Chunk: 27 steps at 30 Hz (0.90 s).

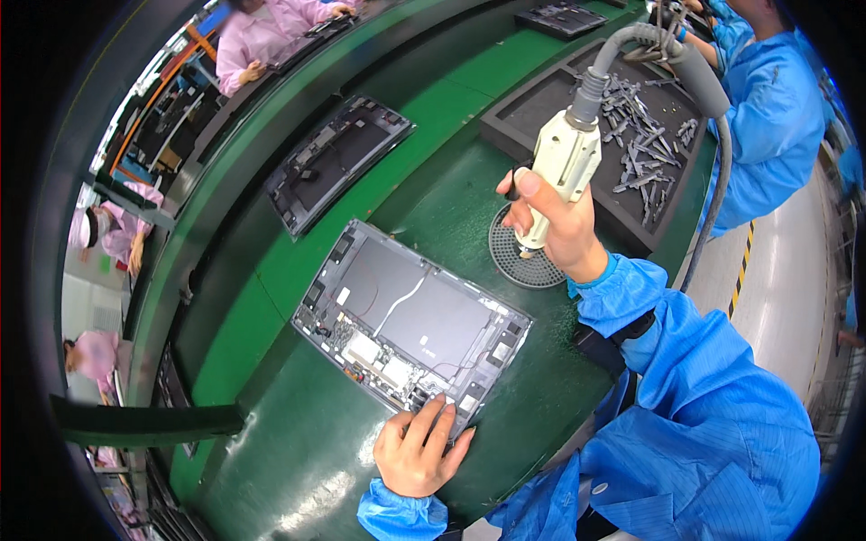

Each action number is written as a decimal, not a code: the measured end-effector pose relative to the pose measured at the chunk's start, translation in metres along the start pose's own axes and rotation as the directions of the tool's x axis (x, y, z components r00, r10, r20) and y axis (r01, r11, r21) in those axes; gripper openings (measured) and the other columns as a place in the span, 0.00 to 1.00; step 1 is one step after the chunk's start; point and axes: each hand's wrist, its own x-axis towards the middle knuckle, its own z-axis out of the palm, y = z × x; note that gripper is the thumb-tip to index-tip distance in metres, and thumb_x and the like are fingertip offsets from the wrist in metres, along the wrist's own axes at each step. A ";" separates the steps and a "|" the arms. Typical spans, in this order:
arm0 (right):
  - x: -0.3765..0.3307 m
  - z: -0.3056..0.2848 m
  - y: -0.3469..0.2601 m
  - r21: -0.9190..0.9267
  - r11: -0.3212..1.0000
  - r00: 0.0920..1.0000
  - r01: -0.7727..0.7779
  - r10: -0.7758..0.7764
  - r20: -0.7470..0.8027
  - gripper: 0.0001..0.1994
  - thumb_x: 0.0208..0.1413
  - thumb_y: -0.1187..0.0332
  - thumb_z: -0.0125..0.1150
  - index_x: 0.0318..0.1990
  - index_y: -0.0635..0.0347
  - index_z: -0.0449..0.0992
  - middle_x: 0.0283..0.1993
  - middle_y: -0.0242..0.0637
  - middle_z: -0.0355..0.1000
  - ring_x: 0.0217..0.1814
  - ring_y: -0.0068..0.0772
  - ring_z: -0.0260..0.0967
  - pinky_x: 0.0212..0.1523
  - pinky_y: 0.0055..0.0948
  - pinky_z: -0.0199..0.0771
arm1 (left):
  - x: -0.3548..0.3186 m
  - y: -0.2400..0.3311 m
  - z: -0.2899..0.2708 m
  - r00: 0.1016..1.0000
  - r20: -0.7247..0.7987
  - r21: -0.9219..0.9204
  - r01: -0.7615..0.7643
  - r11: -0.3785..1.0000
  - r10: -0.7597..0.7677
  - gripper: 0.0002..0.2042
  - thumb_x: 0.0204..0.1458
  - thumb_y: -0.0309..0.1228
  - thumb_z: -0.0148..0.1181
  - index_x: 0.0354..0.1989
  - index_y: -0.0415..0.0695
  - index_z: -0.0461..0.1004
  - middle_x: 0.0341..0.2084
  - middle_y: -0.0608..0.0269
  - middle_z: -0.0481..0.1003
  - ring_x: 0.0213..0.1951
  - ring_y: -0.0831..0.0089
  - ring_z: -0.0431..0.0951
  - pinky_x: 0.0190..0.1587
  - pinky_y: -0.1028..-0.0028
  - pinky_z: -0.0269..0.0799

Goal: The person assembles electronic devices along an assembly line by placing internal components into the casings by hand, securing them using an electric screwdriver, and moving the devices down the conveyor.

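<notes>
My right hand (561, 225) is wrapped round a cream electric screwdriver (566, 153), a thick grey hose rising from its top. The tool's lower end points down over a round grey perforated dish (516, 261) on the green bench; whether they touch I cannot tell. Left of it lies an opened laptop base (388, 288), tilted in view, with its circuit board, dark flat panel and a white cable exposed. My left hand (419, 451) rests on the laptop's near edge, fingers stretched out and slightly apart, fingertips close to the board's lower right end.
Behind the dish stands a dark tray (577, 194) holding many small grey strip-like parts (642, 144). Another opened laptop base (338, 158) lies on the green line (433, 113) farther off. A person in a blue coat (771, 117) is at right; people in pink work across the line.
</notes>
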 end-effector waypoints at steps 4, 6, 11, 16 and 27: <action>-0.002 0.001 0.001 -0.028 0.999 0.999 0.022 -0.022 0.027 0.17 0.53 0.62 0.57 0.38 0.70 0.66 0.32 0.46 0.68 0.17 0.22 0.62 0.24 0.27 0.73 | -0.003 -0.003 -0.004 1.000 -0.007 -0.022 0.009 1.000 -0.010 0.19 0.26 0.34 0.71 0.32 0.44 0.78 0.38 0.66 0.75 0.30 0.66 0.69 0.31 0.72 0.70; -0.002 0.005 0.004 0.036 0.995 0.996 0.089 -0.089 0.011 0.16 0.56 0.61 0.54 0.38 0.69 0.66 0.28 0.43 0.67 0.18 0.22 0.64 0.24 0.29 0.73 | -0.009 -0.007 -0.005 1.000 -0.009 -0.037 0.016 0.999 -0.017 0.19 0.26 0.34 0.70 0.32 0.44 0.77 0.38 0.66 0.75 0.31 0.65 0.69 0.31 0.72 0.70; -0.015 0.001 -0.020 0.300 0.954 0.993 0.017 -0.051 0.107 0.27 0.60 0.47 0.40 0.41 0.69 0.67 0.15 0.28 0.58 0.18 0.25 0.57 0.28 0.31 0.67 | -0.011 -0.015 0.007 0.997 -0.067 -0.164 0.015 0.986 -0.027 0.17 0.29 0.32 0.69 0.32 0.44 0.76 0.38 0.66 0.74 0.32 0.66 0.69 0.30 0.72 0.71; -0.067 0.053 -0.029 0.409 0.895 0.869 -0.178 -0.052 0.492 0.34 0.56 0.37 0.37 0.41 0.67 0.66 0.13 0.27 0.56 0.16 0.24 0.56 0.29 0.29 0.64 | -0.017 -0.018 0.004 0.992 -0.122 -0.215 0.018 0.977 -0.045 0.18 0.30 0.31 0.69 0.34 0.43 0.76 0.39 0.65 0.73 0.33 0.67 0.69 0.30 0.72 0.72; -0.105 0.079 -0.012 0.227 0.933 0.739 -0.280 0.058 0.671 0.33 0.53 0.40 0.48 0.40 0.71 0.65 0.16 0.31 0.62 0.20 0.25 0.62 0.33 0.31 0.69 | -0.019 -0.017 0.010 0.989 -0.146 -0.244 -0.001 0.970 -0.036 0.17 0.31 0.32 0.68 0.34 0.42 0.75 0.39 0.67 0.72 0.34 0.68 0.69 0.31 0.72 0.73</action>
